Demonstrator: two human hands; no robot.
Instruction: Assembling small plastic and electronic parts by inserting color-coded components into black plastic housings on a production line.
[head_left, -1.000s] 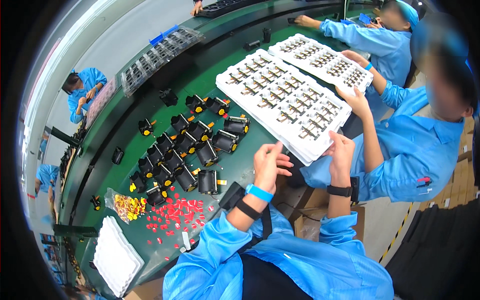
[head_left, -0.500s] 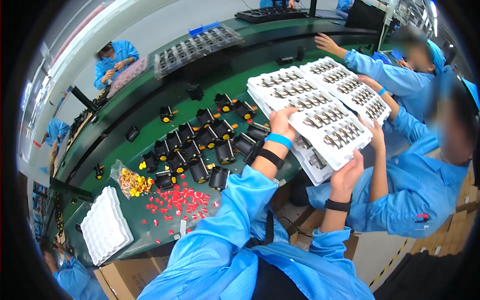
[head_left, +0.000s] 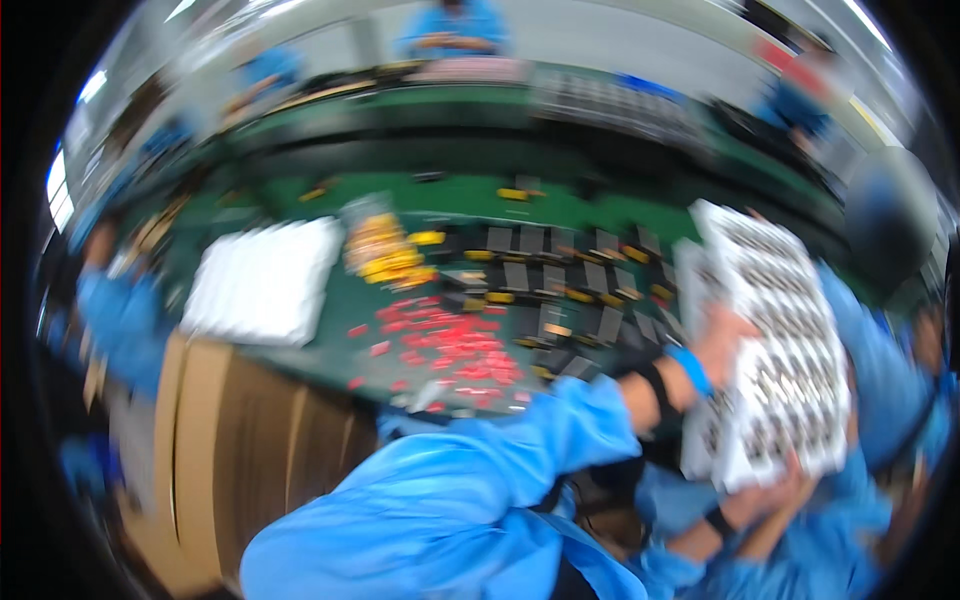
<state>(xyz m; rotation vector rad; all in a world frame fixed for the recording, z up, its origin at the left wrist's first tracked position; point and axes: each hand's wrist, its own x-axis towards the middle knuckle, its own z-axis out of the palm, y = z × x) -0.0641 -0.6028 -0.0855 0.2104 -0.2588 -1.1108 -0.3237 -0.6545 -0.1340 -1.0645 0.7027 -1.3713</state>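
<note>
A white plastic tray (head_left: 742,445) filled with rows of small metal parts is tilted up between my hands at the right, over the table's edge. My left hand (head_left: 722,345), with blue and black bands at its wrist, grips its left side. Low at the bottom edge, my right hand (head_left: 758,498), black band at the wrist, is closed on the same tray. Behind it a second white tray (head_left: 693,455) shows at the left, partly hidden. Another bare forearm lies close to my right hand; blur hides whose it is. The whole view is smeared by motion.
Black housings (head_left: 555,280) with yellow bits stand in rows on the green table. Left of them are scattered red pieces (head_left: 445,345), a clear bag (head_left: 380,245) of yellow pieces and a white tray (head_left: 262,285). Cardboard boxes (head_left: 240,440) stand at the near left. Co-workers sit around.
The view has swung, so the table things appear turned and the trays farther right. The held tray now stands more steeply. Both my hands remain on it.
</note>
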